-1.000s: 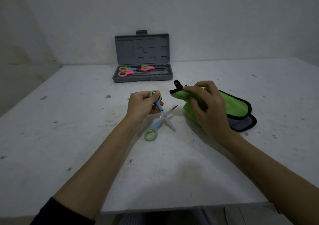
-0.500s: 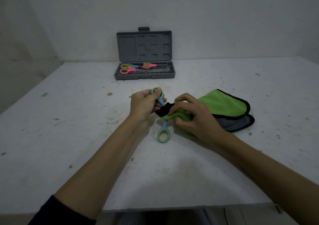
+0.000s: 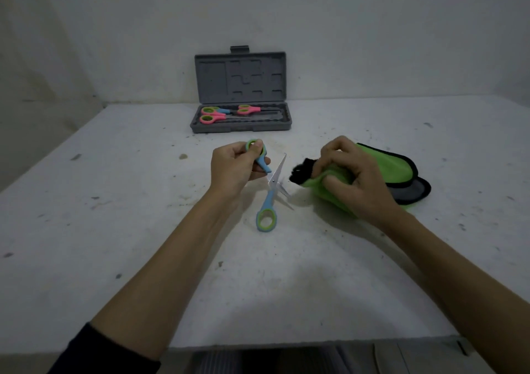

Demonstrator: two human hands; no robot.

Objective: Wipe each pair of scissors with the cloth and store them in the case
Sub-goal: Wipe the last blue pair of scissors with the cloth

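Gripped in the left hand (image 3: 233, 170) is the upper handle ring of a pair of blue scissors (image 3: 268, 188), with the fingers curled round the green-lined loop. These scissors are held splayed wide, one blade pointing up and far, the other down toward the right, and the lower ring hangs just above or on the white table (image 3: 114, 201); which of the two cannot be told. The right hand (image 3: 351, 178) is closed round a bunched corner of the green cloth (image 3: 384, 164), whose black-edged tip sticks out toward the blades. Cloth and blades are seen near each other but apart, so no wiping contact is shown at this instant. The rest of the cloth is spread on the table to the right, over a grey layer.

Farther back, in the same head view, the grey case (image 3: 241, 127) is seen open against the wall, its lid upright. Pink-handled scissors (image 3: 210, 119) and at least one more pair are laid in its tray; the exact count is hard to make out.

By judgement, the task is well advanced: several pairs are already stored, and the blue pair is the only one seen outside the case. Its wiping is left to be finished, after which it must be closed and placed in the tray.
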